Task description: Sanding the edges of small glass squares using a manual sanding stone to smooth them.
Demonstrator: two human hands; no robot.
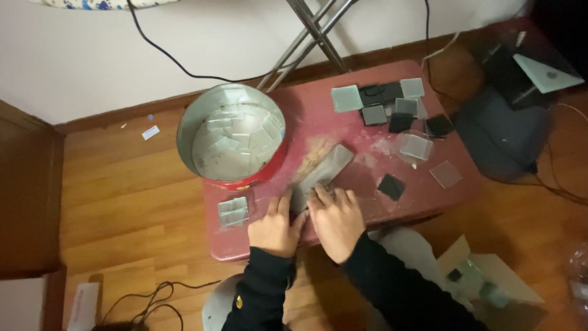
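A long grey sharpening-stone-like block (323, 172) lies diagonally on the low red table (318, 116). My left hand (275, 225) grips its near end from the left. My right hand (335, 216) presses flat on the block's near end, fingers spread; whatever lies under its fingers is hidden. A small stack of clear glass squares (233, 212) sits just left of my left hand. A round red tin (231, 136) holding several glass squares stands at the table's left.
Clear and black square tiles (392, 107) are scattered across the table's far right, one black tile (391, 186) near my right hand. An open cardboard box (484, 279) sits on the wooden floor at right. Metal stand legs (312, 30) and cables are behind.
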